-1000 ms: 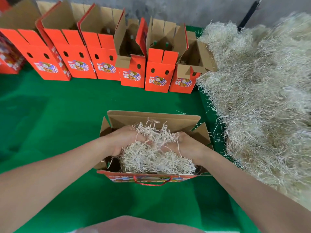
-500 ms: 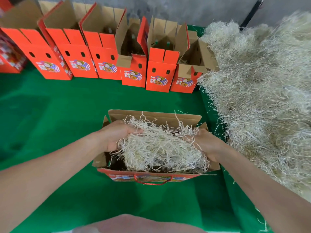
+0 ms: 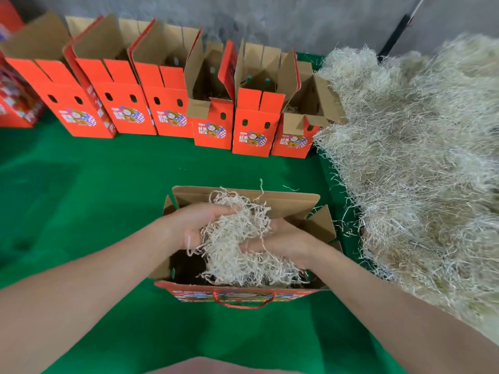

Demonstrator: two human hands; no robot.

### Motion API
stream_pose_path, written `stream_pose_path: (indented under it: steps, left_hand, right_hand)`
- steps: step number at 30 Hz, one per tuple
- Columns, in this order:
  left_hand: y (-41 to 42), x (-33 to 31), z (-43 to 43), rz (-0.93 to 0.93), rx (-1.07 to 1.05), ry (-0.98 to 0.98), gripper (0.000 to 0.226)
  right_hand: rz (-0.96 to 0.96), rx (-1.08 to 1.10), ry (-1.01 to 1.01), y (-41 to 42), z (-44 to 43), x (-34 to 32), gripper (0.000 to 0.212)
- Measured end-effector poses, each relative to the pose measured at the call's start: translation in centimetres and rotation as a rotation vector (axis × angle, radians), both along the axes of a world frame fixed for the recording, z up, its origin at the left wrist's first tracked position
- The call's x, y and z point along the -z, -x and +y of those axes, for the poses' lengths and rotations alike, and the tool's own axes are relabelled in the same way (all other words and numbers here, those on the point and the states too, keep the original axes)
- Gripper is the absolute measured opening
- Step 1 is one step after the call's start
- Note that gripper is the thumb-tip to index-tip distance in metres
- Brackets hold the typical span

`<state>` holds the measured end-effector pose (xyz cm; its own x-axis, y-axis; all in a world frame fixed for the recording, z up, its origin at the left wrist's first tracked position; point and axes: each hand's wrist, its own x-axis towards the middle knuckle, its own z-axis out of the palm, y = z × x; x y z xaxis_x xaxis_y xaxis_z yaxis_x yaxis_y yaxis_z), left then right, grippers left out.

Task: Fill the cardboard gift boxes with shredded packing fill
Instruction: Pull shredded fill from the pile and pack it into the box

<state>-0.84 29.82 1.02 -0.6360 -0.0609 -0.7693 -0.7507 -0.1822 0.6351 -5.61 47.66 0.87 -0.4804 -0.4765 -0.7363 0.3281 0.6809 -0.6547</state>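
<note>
An open red gift box [image 3: 283,201] with a red cord handle stands on the green cloth in front of me. Pale shredded fill [image 3: 237,255] bunches inside and above it. My left hand [image 3: 194,225] grips the clump from the left, fingers curled over its top. From the right, my right hand [image 3: 280,241] holds the same clump, its fingers partly buried in the strands. The left part of the box interior shows dark and bare.
Several open red boxes [image 3: 253,125] stand in a row along the back wall. A large heap of shredded fill [image 3: 421,171] covers the right side. Green cloth [image 3: 81,198] stretches to the left and front. A dark pole [image 3: 394,36] leans at the back right.
The spread-out fill has been gathered into a tighter clump between both hands, which moved closer together over the box. The left part of the box now shows bare.
</note>
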Motion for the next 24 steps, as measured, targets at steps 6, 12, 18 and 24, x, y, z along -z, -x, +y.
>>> stream_pose_path:
  steps: [6, 12, 18, 24]
  left_hand:
    - [-1.9, 0.1, -1.4, 0.078, 0.214, -0.072, 0.059]
    - [-1.2, 0.7, 0.9, 0.081, 0.195, 0.135, 0.063]
    - [-1.3, 0.3, -1.2, 0.149, 0.375, 0.407, 0.069]
    - [-1.7, -0.1, -1.1, 0.094, 0.361, 0.282, 0.073]
  right_hand:
    - [0.090, 0.212, -0.026, 1.0, -0.1, 0.9, 0.088]
    - [0.085, 0.072, -0.067, 0.2, -0.6, 0.7, 0.091]
    - [0.168, 0.099, -0.161, 1.7, 1.8, 0.2, 0.087]
    - [0.130, 0.130, -0.167, 1.8, 2.1, 0.4, 0.089]
